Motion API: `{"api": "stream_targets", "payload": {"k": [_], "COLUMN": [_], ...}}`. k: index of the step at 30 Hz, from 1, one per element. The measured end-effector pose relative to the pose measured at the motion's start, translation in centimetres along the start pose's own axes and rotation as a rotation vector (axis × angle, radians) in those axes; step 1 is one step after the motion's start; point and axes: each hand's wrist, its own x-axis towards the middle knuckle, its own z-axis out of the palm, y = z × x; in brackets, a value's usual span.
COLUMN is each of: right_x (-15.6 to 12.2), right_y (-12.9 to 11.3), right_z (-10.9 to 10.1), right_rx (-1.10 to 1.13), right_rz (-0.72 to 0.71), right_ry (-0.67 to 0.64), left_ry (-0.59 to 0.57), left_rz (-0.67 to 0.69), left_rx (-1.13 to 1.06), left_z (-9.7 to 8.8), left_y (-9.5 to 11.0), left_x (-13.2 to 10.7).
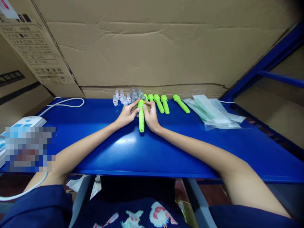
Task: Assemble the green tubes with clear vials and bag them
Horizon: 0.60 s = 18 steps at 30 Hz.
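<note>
Glossy blue table (118, 155), matt green plastic tube (141, 120), creased cardboard (152, 47), clear plastic bags (213, 114)

A blurry patch of squares (28, 148) covers something at the left end of the counter (166, 152). The left hand (125, 115) and the right hand (150, 117) hide part of the green tube (141, 122). The little clear caps (125, 96) are too small to see well.

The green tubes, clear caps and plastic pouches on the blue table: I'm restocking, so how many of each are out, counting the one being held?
Green tubes: 5, one held in both hands, four lying in a row.
Clear caps: roughly 10, too bunched to count exactly.
Plastic pouches: overlapping stack, count unclear.
Total countable: about 15.
</note>
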Motion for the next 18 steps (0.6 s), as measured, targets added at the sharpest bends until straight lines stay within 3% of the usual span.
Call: {"api": "stream_targets", "payload": {"k": [8,18], "right_x": [0.7,1.2], "right_y": [-0.1,0.3], "right_z": [-0.9,-1.1], "right_rx": [-0.079,-0.182], "right_rz": [0.096,0.002], "right_ry": [-0.227,-0.162], "left_ry": [0.026,0.026], "left_rz": [-0.003,-0.012], "left_rx": [0.046,-0.003], "left_z": [-0.5,-0.5], "left_y": [-0.9,-0.9], "left_x": [-0.4,-0.2]}}
